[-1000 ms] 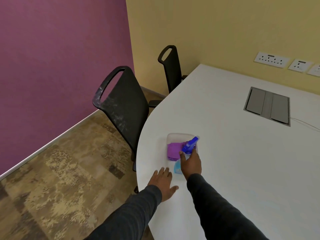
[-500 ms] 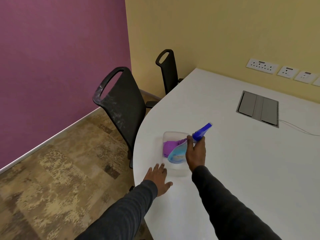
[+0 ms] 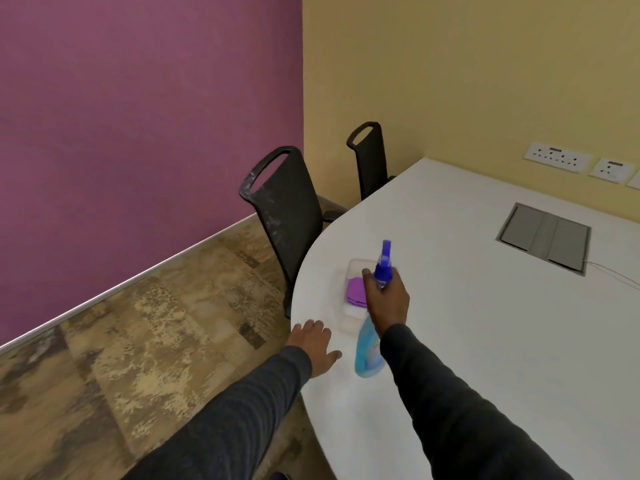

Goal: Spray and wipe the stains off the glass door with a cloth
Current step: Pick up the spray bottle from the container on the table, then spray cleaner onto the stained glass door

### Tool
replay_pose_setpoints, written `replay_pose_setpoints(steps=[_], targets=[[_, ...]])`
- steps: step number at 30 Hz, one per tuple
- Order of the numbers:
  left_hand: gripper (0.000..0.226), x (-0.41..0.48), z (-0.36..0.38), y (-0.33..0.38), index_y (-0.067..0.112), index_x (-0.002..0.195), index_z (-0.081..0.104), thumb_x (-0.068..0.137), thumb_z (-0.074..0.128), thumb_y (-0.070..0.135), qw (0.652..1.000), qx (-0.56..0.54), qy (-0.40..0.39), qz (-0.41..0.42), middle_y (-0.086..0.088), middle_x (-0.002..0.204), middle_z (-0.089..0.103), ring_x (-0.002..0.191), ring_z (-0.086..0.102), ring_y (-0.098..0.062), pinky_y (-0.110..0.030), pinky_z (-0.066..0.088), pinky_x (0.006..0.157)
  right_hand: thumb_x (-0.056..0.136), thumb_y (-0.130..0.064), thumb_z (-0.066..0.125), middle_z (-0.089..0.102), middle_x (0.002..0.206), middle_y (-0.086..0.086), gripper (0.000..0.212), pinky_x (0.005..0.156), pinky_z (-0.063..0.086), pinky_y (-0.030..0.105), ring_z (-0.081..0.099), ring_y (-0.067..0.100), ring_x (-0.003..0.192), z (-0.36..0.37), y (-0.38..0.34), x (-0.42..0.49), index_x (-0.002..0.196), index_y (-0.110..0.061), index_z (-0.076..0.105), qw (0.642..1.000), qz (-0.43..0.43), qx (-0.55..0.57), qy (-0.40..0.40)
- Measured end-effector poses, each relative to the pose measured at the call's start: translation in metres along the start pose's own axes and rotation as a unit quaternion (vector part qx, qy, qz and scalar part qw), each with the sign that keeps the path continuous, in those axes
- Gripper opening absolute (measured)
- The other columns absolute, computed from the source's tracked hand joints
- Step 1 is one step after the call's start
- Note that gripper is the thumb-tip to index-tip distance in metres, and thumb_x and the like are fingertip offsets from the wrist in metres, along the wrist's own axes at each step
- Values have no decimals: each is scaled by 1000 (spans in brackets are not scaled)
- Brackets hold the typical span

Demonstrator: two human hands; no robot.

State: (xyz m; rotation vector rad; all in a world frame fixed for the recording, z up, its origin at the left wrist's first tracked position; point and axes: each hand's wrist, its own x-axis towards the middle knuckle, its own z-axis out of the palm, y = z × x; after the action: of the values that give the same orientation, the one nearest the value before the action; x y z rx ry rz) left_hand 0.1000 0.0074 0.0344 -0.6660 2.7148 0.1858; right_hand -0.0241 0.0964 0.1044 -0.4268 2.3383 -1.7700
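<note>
Bottle [image 3: 369, 348] lifted upright, right grip [image 3: 386, 303] at neck.

I find nothing I can read here. The spray bottle [image 3: 369, 344] I hold has a pale label, but it is too blurred for any word or brand. The wall sockets [image 3: 557, 156] beyond the surface [image 3: 485, 323] show no legible markings.

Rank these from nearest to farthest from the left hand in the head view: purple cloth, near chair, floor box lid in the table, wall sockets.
1. purple cloth, in the clear tub just ahead
2. near chair, at the table's left edge
3. floor box lid, set mid-table to the right
4. wall sockets, far right wall
</note>
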Motion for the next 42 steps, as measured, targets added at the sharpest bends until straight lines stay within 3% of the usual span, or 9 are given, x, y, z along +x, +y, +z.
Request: replay_pose_setpoints(steps=[5, 9, 13, 19, 21, 24, 29, 36, 42], targets=[[54, -35, -2, -33, 17, 134, 49, 99, 38, 56, 998, -28, 17, -62, -8, 137, 49, 125, 46, -25, -42, 35, 108, 95, -29, 68, 62, 86, 5, 22, 72, 47, 28, 58, 18, 78, 29, 16, -32, 102, -11, 59, 997, 5, -22, -72], [59, -61, 0, -64, 17, 142, 46, 98, 42, 55, 992, -39, 18, -115, -8, 151, 41, 139, 39, -27, -45, 30, 115, 93, -24, 69, 60, 102, 5, 35, 77, 46, 29, 61, 21, 89, 67, 19, -62, 120, -14, 49, 989, 26, -42, -138], [59, -92, 6, -102, 14, 140, 47, 98, 41, 55, 988, -43, 23, -147, -11, 148, 42, 136, 40, -29, -45, 34, 111, 95, -25, 67, 61, 108, 0, 40, 80, 46, 28, 61, 18, 92, 111, 18, -93, 129, -23, 46, 977, 7, -29, -213], [59, -160, 35, -193, 13, 141, 46, 98, 39, 53, 968, -76, 27, -239, -11, 145, 44, 133, 41, -30, -44, 35, 109, 89, -17, 67, 64, 80, -5, 10, 69, 45, 25, 60, 15, 75, 193, -14, -157, 95, -18, 60, 946, -58, -46, -315], [60, -183, 46, -226, 13, 141, 46, 98, 38, 55, 958, -84, 25, -272, -11, 144, 45, 132, 43, -30, -44, 35, 108, 87, -16, 66, 65, 76, -2, 8, 64, 43, 20, 58, 11, 70, 224, -27, -181, 92, -16, 61, 938, -74, -58, -334], [60, -220, 59, -276, 13, 138, 47, 98, 38, 56, 945, -102, 25, -311, -12, 143, 46, 131, 44, -30, -43, 36, 107, 86, -18, 66, 68, 79, 1, 7, 65, 46, 26, 62, 16, 72, 272, -42, -220, 90, -19, 61, 923, -83, -60, -370], [61, -289, 86, -363, 16, 140, 47, 97, 38, 58, 916, -138, 43, -375, -10, 144, 45, 132, 44, -28, -41, 36, 109, 83, -19, 67, 65, 76, 5, 7, 69, 51, 34, 55, 14, 67, 364, -59, -293, 86, -19, 61, 890, -104, -54, -440], [59, -399, 118, -477, 18, 138, 48, 98, 35, 59, 864, -173, 42, -471, -8, 139, 49, 127, 49, -26, -39, 38, 105, 84, -20, 68, 67, 78, 7, 9, 70, 52, 35, 54, 12, 66, 484, -97, -409, 91, -17, 63, 845, -142, -34, -515], [60, -489, 136, -539, 18, 140, 48, 98, 36, 59, 803, -205, 73, -555, -7, 144, 47, 130, 47, -25, -38, 39, 106, 85, -25, 68, 61, 70, 1, 10, 66, 50, 32, 51, 6, 61, 561, -127, -507, 88, -22, 60, 780, -188, -28, -597]])
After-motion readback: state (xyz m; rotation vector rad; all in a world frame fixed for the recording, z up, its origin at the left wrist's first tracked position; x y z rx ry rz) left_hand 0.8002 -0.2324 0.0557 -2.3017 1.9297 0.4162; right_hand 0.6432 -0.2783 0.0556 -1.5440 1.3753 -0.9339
